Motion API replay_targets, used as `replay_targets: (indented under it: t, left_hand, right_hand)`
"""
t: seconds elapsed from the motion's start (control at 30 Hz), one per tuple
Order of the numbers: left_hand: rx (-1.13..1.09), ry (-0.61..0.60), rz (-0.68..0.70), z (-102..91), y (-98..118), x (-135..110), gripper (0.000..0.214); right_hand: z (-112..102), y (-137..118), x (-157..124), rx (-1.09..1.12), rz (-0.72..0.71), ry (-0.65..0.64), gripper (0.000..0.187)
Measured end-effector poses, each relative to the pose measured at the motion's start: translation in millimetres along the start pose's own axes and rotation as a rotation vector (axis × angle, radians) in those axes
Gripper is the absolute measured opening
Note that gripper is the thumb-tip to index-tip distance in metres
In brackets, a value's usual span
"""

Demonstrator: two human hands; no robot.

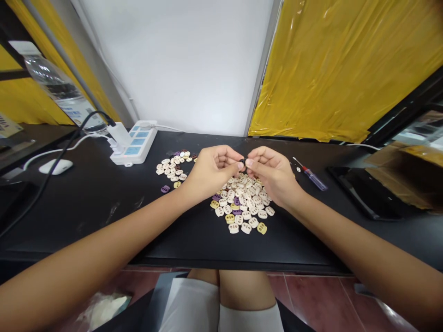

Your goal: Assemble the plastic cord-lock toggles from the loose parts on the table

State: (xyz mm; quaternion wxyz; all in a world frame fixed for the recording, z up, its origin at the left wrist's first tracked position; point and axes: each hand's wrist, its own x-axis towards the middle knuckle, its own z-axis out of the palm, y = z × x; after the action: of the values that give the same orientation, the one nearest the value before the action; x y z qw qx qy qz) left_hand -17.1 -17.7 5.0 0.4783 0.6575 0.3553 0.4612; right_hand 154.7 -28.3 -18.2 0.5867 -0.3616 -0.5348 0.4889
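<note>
Both of my hands meet above a loose pile of small oval pieces with two holes, like cord-lock toggles [246,215], mostly cream with some yellow and purple. Pinched between the fingertips is a small black piece [243,161], too small to name. My left hand [216,168] closes thumb and forefinger on its left side. On the other side, my right hand [272,170] grips it the same way. A smaller cluster of cream toggles [172,168] lies to the left of my left hand, with a purple toggle [165,189] near it.
A white power strip [140,143] with plugs stands at the back left, beside a water bottle [65,87] and a white mouse [56,166]. To the right lie a screwdriver [313,177], a black tray-like object [363,193] and a cardboard box [398,177]. The black table's front edge [235,266] is near my lap.
</note>
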Motion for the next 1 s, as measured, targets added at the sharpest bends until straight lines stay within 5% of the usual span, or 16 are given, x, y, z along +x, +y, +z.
replay_targets:
  t: [0.2, 0.43, 0.57, 0.8, 1.0]
  left_hand:
    - [-0.160, -0.014, -0.016, -1.2, -0.1, 1.0, 0.016]
    - [-0.237, -0.010, -0.058, 1.2, 4.7, -2.3, 0.017]
    - [-0.067, 0.013, -0.017, 0.8, 0.1, 0.2, 0.010]
    - [0.331, 0.005, 0.276, -2.3, -5.0, -0.4, 0.007]
    - [0.192, 0.024, 0.232, -0.2, -6.6, 1.6, 0.007]
  right_hand:
    - [-8.7, 3.8, 6.5, 0.188, 0.200, -0.135, 0.026]
    - [-7.6, 6.6, 3.0, 0.285, 0.150, -0.157, 0.019]
    - [-7.7, -1.2, 4.4, 0.045, 0.040, -0.158, 0.022]
    - [-6.7, -12.4, 1.4, -0.499, -0.180, -0.125, 0.009]
    - [-3.4, -12.0, -1.9, -0.421, -0.221, -0.082, 0.010]
